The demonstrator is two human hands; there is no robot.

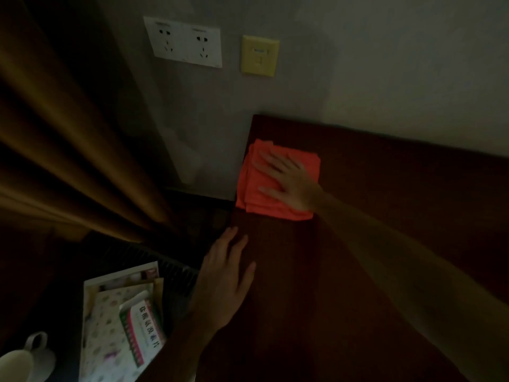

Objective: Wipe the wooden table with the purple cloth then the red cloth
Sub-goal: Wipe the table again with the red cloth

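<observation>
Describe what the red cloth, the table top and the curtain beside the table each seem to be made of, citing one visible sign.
Red cloth: soft woven fabric, matte; folded layers show at its edges.
Table top: dark reddish-brown wood or veneer; dim light hides any grain.
Curtain: heavy cloth hanging in deep folds with a slight sheen.

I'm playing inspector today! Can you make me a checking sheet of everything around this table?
Surface: dark wooden table, dimly lit.
Job's things: folded red cloth at the table's far left corner; purple cloth not seen.
Clutter: box of papers and white cup beside the table.
Hands: right hand flat on the red cloth; left hand flat on the table edge.
Cables: nothing seen.
Surroundings: curtain, wall sockets, yellow wall plate.
</observation>
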